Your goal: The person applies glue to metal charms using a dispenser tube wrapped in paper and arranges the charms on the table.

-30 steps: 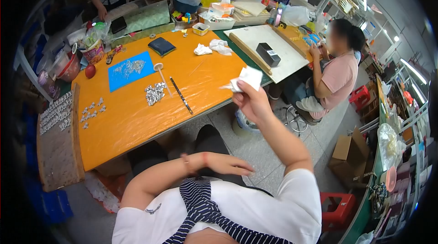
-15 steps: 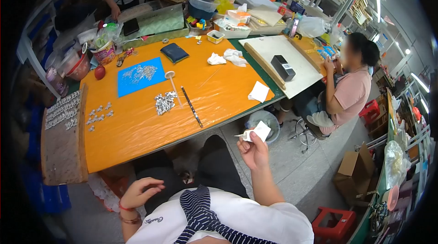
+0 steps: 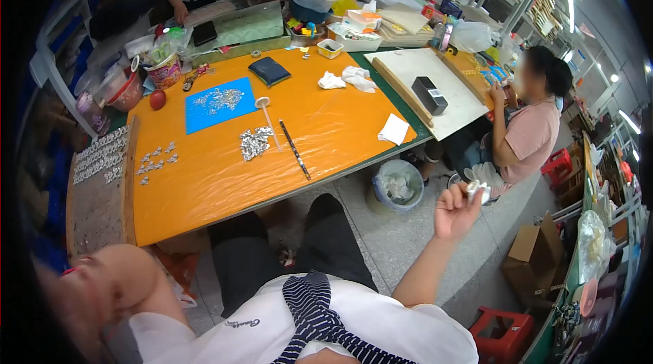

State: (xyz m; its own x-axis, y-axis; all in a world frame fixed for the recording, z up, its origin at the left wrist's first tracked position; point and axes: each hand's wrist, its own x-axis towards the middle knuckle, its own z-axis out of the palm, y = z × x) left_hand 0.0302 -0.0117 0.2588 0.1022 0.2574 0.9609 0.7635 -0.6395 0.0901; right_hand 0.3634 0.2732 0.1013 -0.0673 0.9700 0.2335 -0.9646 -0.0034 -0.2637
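My right hand (image 3: 454, 213) is raised over the floor to the right of the trash bin, its fingers closed on a crumpled white tissue (image 3: 478, 191). Whether something else is inside the tissue cannot be made out. My left hand (image 3: 75, 303) is close to the camera at the lower left, blurred, with its fingers not readable. On the orange-covered table (image 3: 224, 197) lie a pile of silvery pieces (image 3: 255, 143), a dark patterned pen-like stick (image 3: 295, 150) and a clear plunger-like rod (image 3: 271, 123). Small shiny bits cover a blue sheet (image 3: 197, 122).
A board (image 3: 98, 211) with rows of silvery pieces stands at the left. The bin (image 3: 394, 187) holds clear plastic. A co-worker (image 3: 527, 122) sits at the right beside a white board (image 3: 401, 68) with a black box (image 3: 429, 96). A red stool (image 3: 500, 333) is at the lower right.
My right hand has moved right, away from the table edge, and the white tissue now looks crumpled. My left hand has come up and left, near the camera. The view has shifted slightly.
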